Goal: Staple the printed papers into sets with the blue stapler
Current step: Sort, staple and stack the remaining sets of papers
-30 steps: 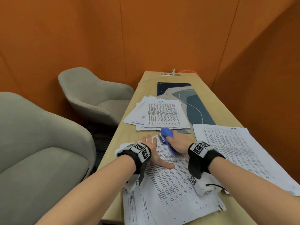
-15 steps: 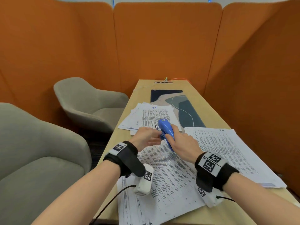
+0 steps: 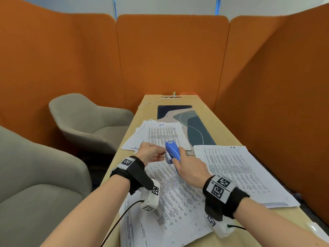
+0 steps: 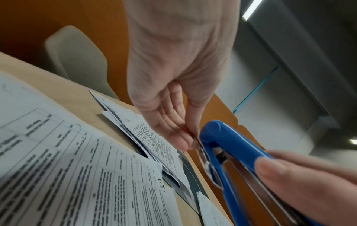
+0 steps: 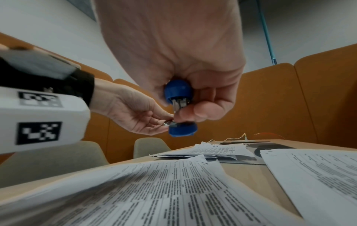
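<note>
My right hand (image 3: pixel 190 168) grips the blue stapler (image 3: pixel 172 152) and holds it lifted above the near stack of printed papers (image 3: pixel 174 202), nose pointing away from me. My left hand (image 3: pixel 151 154) reaches in from the left, and its fingertips (image 5: pixel 164 120) pinch the metal part at the stapler's mouth. In the left wrist view the stapler (image 4: pixel 231 145) gapes, top arm raised off the metal rail. The right wrist view shows the stapler (image 5: pixel 178 90) end-on in my right hand (image 5: pixel 173 45). A second paper stack (image 3: pixel 240 172) lies to the right, a third (image 3: pixel 160 134) farther back.
The narrow wooden table (image 3: pixel 210 118) carries a dark desk mat (image 3: pixel 194 125) partly under the far papers. Cables (image 3: pixel 187 94) lie at the far end. Two grey armchairs (image 3: pixel 85 122) stand to the left. Orange partitions (image 3: pixel 170 56) enclose the table closely on the right and back.
The stapler rose off the near papers in my right hand. My left hand left the sheet it lay flat on and came to the stapler's mouth. The head view tilted up.
</note>
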